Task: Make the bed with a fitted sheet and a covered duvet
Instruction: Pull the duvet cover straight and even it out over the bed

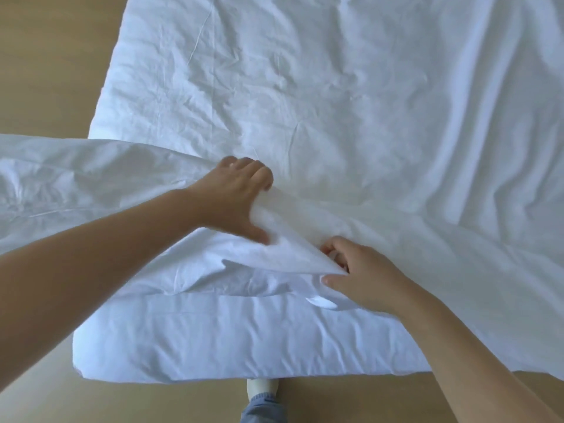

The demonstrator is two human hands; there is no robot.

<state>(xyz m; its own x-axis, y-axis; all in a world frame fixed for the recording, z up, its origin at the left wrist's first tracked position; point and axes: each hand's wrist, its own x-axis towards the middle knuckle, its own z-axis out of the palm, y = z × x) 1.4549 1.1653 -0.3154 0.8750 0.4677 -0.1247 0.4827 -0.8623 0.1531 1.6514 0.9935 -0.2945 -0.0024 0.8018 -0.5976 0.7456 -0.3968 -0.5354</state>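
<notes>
L hand (235, 198) grips raised fold of white duvet cover (91, 178); R hand (363, 276) pinches its edge, fingers curled

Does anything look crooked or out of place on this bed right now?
Yes. The white cover is askew: one end juts past the bed's left edge over the floor, and it bunches at the near edge where the left hand and right hand grip it.

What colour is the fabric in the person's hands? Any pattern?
The fabric is plain white, unpatterned; the head view shows it.
</notes>
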